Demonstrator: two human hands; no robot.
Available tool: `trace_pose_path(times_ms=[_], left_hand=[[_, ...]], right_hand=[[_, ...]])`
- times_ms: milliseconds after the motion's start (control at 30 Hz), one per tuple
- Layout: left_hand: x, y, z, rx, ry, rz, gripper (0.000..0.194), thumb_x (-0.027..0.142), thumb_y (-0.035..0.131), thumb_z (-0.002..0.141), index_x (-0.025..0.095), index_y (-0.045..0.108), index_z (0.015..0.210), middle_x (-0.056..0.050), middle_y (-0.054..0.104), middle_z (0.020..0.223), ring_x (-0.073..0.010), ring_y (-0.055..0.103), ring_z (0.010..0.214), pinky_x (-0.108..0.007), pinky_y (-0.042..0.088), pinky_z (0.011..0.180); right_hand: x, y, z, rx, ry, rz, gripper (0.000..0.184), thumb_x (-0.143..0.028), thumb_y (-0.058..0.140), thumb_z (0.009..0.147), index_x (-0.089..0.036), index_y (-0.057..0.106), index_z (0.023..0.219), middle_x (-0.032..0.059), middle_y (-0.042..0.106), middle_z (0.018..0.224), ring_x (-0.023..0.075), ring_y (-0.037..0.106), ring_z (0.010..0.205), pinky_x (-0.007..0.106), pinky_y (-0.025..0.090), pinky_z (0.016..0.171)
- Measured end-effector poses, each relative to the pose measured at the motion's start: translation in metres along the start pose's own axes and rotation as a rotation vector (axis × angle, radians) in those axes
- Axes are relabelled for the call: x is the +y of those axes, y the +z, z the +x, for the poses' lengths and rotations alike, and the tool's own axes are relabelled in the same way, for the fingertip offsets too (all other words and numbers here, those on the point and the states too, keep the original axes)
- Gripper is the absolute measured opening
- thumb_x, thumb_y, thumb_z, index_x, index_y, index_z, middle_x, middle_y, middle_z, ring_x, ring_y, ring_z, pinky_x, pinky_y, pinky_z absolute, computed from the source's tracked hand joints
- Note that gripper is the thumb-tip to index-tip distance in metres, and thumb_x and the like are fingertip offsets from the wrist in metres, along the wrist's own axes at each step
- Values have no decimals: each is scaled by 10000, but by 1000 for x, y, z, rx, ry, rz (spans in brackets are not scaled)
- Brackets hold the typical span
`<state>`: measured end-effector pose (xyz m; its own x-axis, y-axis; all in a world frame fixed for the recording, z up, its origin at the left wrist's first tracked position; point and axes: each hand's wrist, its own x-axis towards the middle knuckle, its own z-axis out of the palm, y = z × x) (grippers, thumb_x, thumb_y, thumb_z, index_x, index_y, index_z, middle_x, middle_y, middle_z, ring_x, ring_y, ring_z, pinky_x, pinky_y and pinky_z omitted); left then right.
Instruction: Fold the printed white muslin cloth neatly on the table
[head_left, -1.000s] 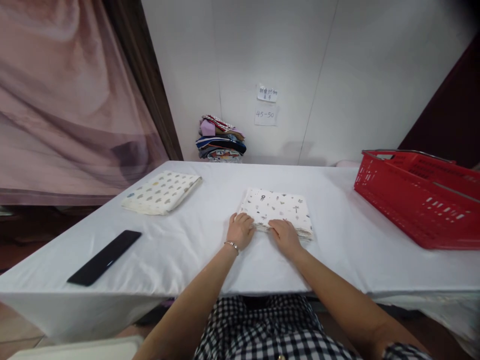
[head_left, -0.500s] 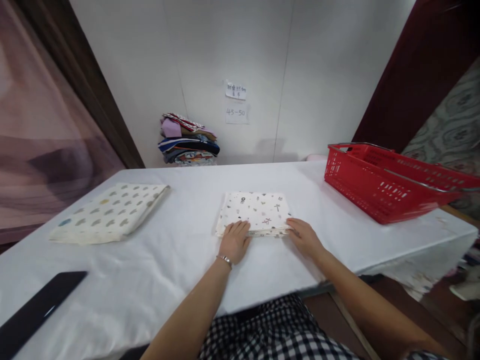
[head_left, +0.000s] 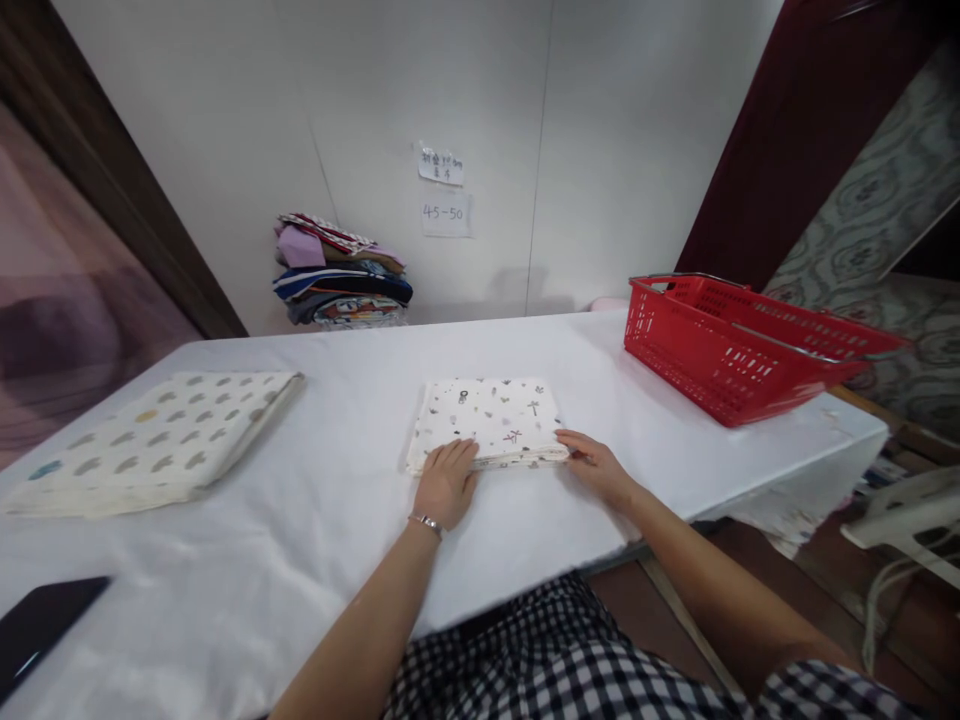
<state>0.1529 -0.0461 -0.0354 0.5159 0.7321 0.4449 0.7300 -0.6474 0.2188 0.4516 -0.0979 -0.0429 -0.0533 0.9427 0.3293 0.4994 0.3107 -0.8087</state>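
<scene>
A folded white cloth (head_left: 491,415) with small printed motifs lies in front of me, its layered edge towards me. My left hand (head_left: 446,483), with a bracelet at the wrist, rests flat on its near left corner, fingers stretched out. At the near right corner, my right hand (head_left: 598,468) has its fingers closed on the cloth's edge; the thumb is partly hidden. Farther left lies another folded cloth (head_left: 172,425), cream with grey cloud shapes, which neither hand touches.
A red plastic basket (head_left: 720,365) stands on the right of the white-covered table (head_left: 337,560). Piled fabrics (head_left: 341,275) sit against the back wall, left of two paper notes (head_left: 446,215). A black flat object (head_left: 45,625) lies front left; a white stool (head_left: 911,515) is at far right.
My view has turned right, so the table and everything on it appear farther left. Both hands keep about the same places on the cloth.
</scene>
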Motion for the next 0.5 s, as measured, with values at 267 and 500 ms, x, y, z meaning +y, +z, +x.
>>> trace_pose_path(times_ms=[267, 500], left_hand=[[0, 0, 0, 15, 32, 59, 378, 257, 408, 836, 198, 507, 1196, -55, 544, 1241, -228, 461, 1165, -437, 325, 983], [-1, 0, -1, 21, 38, 65, 383, 249, 413, 831, 188, 508, 1197, -63, 547, 1236, -222, 463, 1164, -431, 330, 985]], right_hand=[[-8, 14, 7, 136, -41, -303, 297, -286, 524, 789, -242, 617, 1068, 61, 589, 1148, 219, 508, 1093, 413, 392, 959], [-23, 19, 6, 230, -154, -418, 230, -214, 504, 786, -218, 597, 997, 80, 560, 1141, 221, 478, 1089, 421, 381, 954]])
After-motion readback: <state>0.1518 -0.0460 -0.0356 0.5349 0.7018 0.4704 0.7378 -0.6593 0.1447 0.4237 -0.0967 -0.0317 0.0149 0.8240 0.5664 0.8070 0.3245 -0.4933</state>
